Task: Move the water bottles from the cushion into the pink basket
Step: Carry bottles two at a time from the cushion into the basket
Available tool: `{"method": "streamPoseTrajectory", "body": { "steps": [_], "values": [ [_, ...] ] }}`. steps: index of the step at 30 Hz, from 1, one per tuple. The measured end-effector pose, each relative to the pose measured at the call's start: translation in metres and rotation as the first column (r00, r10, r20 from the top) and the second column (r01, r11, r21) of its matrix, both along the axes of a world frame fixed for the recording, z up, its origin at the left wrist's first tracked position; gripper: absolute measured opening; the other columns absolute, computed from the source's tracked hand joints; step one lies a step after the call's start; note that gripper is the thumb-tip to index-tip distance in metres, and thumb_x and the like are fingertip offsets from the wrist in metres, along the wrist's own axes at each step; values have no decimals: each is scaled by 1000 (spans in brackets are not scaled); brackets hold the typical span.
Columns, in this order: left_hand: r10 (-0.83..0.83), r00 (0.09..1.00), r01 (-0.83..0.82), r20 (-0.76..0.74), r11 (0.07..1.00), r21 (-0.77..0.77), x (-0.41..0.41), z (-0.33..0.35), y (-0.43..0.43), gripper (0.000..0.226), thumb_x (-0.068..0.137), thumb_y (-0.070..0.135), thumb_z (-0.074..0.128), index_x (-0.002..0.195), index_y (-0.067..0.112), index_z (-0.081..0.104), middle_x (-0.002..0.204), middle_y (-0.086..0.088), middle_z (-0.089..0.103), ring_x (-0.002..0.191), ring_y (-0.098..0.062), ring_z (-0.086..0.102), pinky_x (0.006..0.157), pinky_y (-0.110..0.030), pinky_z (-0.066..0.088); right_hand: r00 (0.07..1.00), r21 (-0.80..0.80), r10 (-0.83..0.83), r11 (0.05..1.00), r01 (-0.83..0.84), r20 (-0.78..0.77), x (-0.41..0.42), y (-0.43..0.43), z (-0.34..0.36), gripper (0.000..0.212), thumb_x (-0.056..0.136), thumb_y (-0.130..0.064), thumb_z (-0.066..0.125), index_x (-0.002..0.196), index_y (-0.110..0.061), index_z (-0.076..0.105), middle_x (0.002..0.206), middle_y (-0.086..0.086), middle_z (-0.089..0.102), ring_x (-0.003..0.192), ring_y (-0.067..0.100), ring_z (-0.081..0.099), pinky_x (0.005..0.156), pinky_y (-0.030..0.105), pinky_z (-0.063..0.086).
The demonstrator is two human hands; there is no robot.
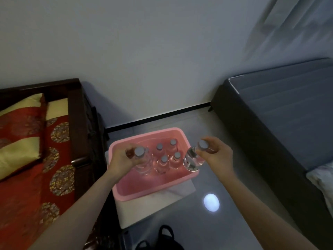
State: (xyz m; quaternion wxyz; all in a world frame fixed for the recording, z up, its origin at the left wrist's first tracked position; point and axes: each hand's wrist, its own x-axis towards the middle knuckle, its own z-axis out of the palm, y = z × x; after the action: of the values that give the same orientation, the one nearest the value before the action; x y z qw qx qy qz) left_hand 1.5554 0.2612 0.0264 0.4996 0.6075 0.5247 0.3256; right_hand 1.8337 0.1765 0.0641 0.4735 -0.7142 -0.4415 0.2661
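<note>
Lowering both at once is the risk: right bottle (pixel 193 160) hangs tilted over the right rim of the pink basket (pixel 149 191), so its base could catch the rim or drop outside. Left bottle (pixel 143 162) sits over the basket's left side, just beside four standing bottles (pixel 166 156); a bump could topple them. Left hand (pixel 122 162) is closed around its bottle's neck; right hand (pixel 215 155) pinches its bottle by the cap.

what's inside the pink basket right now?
Four capped water bottles stand upright in the pink basket. The left hand holds a fifth over it, hiding that corner of the floor.
</note>
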Motion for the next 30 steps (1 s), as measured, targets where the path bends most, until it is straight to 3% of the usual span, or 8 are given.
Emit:
{"method": "streamPoseTrajectory", "body": {
  "steps": [2, 5, 8, 12, 15, 19, 24, 30],
  "values": [
    [19, 1000, -19, -19, 1000, -16, 6, -8, 0, 35, 60, -5, 83, 86, 16, 72, 82, 11, 70, 72, 5, 63, 68, -7, 46, 1000, 6, 17, 1000, -17, -12, 7, 11, -9, 29, 68, -3, 82, 91, -15, 70, 86, -8, 70, 79, 1, 67, 71, 12, 52],
    [54, 995, -57, -80, 998, -28, 9, -25, 6, 36, 62, -4, 82, 84, 21, 69, 83, 13, 68, 76, 1, 61, 67, -3, 44, 999, 3, 39, 999, -39, -16, 11, 29, -24, 33, 66, 1, 81, 86, -22, 68, 83, -13, 67, 74, -12, 62, 64, 2, 45],
    [87, 986, -94, -144, 995, -46, 6, -44, 6, 37, 63, -4, 82, 90, 18, 68, 88, 7, 67, 81, -3, 60, 70, 0, 43, 997, -14, 73, 997, -74, -37, 9, 41, -43, 46, 64, 3, 81, 83, -36, 65, 84, -20, 66, 75, -12, 62, 66, 3, 45],
    [110, 970, -124, -216, 991, -50, 0, -65, 4, 41, 65, 0, 82, 99, 17, 70, 89, 5, 67, 82, -8, 61, 70, 0, 43, 989, -73, 137, 987, -140, -46, 2, 49, -66, 44, 61, 1, 82, 88, -30, 67, 83, -21, 67, 76, -9, 62, 68, 4, 47],
    [117, 968, -136, -222, 988, -72, 0, -78, 9, 44, 66, 2, 82, 103, 21, 68, 90, 9, 66, 84, -7, 60, 70, -1, 44, 984, -91, 173, 980, -177, -47, -6, 55, -78, 50, 61, -2, 81, 83, -45, 66, 84, -24, 69, 78, -4, 64, 72, 9, 49],
    [99, 957, -114, -271, 993, -38, 0, -91, 13, 39, 66, 3, 81, 100, 18, 71, 89, 12, 66, 82, -7, 61, 72, -6, 43, 976, -111, 199, 972, -208, -89, -22, 62, -97, 45, 61, -3, 81, 85, -39, 67, 88, -12, 72, 84, 11, 67, 75, 18, 52],
    [88, 938, -114, -336, 992, -58, -5, -108, 21, 35, 67, 4, 80, 100, 11, 73, 93, 3, 70, 86, -14, 63, 80, -27, 48, 957, -155, 268, 947, -283, -111, -47, 73, -117, 43, 61, -2, 80, 81, -38, 68, 82, -12, 72, 83, 9, 68, 74, 20, 54],
    [87, 939, -116, -332, 991, -69, -10, -133, 28, 28, 67, 2, 78, 93, 13, 73, 86, 7, 69, 84, -14, 65, 76, -23, 49, 945, -172, 313, 930, -325, -95, -72, 86, -146, 47, 60, 0, 81, 80, -39, 64, 77, -21, 67, 78, -6, 62, 76, 11, 50]
  ]
}}
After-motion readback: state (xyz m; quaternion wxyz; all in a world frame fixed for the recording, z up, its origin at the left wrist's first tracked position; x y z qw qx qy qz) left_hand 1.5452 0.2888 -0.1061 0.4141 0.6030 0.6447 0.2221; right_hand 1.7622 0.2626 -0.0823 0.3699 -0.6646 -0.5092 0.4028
